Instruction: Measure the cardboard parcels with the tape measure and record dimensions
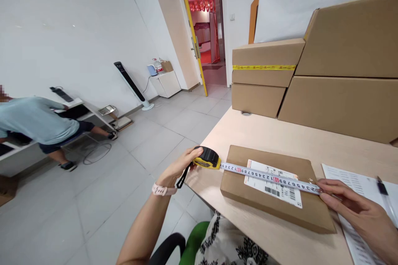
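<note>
A flat brown cardboard box (pixel 273 210) lies on the light wooden table (pixel 329 136), a white shipping label (pixel 252 182) on its top. My left hand (pixel 184 160) is closed around a black and yellow tape measure (pixel 209 157) just past the box's left edge. From its case the white blade (pixel 261 175) runs out across the box and over the label. At the box's right edge, my right hand (pixel 351 203) pinches the blade's end between thumb and fingers. A black wrist strap (pixel 184 175) hangs from the case.
Large cardboard boxes (pixel 338 103) are stacked at the table's back. Printed sheets (pixel 338 170) and a pen (pixel 384 192) lie right of the box. Across the room a person in a light blue shirt (pixel 40 118) sits at a desk. A door (pixel 195 45) stands ajar.
</note>
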Tool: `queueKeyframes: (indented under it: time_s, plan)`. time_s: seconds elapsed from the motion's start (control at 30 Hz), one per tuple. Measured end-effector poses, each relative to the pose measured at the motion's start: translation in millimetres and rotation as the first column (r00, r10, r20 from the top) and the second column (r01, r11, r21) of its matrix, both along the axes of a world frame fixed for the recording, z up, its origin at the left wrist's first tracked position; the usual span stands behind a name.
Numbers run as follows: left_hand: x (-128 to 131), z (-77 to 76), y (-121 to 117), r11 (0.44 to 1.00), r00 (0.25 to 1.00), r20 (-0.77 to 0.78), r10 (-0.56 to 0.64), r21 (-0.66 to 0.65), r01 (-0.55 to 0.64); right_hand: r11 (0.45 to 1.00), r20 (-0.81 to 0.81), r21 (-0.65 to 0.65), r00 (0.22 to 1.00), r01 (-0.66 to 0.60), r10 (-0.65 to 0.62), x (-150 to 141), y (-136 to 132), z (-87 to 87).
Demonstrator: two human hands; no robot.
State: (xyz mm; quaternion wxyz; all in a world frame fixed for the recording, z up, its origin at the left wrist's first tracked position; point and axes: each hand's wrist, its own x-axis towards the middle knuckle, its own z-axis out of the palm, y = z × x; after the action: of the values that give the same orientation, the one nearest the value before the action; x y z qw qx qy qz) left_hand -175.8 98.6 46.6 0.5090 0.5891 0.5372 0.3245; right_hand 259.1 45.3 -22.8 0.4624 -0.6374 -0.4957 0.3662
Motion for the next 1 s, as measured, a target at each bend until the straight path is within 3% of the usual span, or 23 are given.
queueKeyframes:
  time_s: [0.37,0.6,0.77,0.9,1.0]
  plan:
    - [-2.3,-3.5,-4.9,0.998,0.993,0.106,-0.053,-0.034,0.056,0.999,-0.037,-0.036,0.999,-0.007,0.005,2.1,-0.3,-4.2]
    - [-14.2,3.4,-15.8,0.98,0.976,0.109,-0.188,-0.05,0.194,0.999,0.009,-0.049,1.0,-0.015,0.015,1.2,-2.9,-4.2]
    - [-17.7,11.6,-38.4,0.955,0.957,0.058,-0.283,-0.076,0.287,0.999,0.065,-0.026,0.997,-0.036,0.037,1.5,-5.7,-3.1]
    - [-5.9,4.0,-67.8,0.883,0.89,0.274,-0.365,-0.2,0.424,1.0,0.052,0.003,0.999,0.004,-0.004,7.6,-7.5,14.7]
    - [14.0,-7.5,-90.2,0.779,0.748,0.546,-0.377,-0.25,0.575,0.997,0.116,0.078,0.993,-0.014,0.005,9.5,-1.1,43.2]
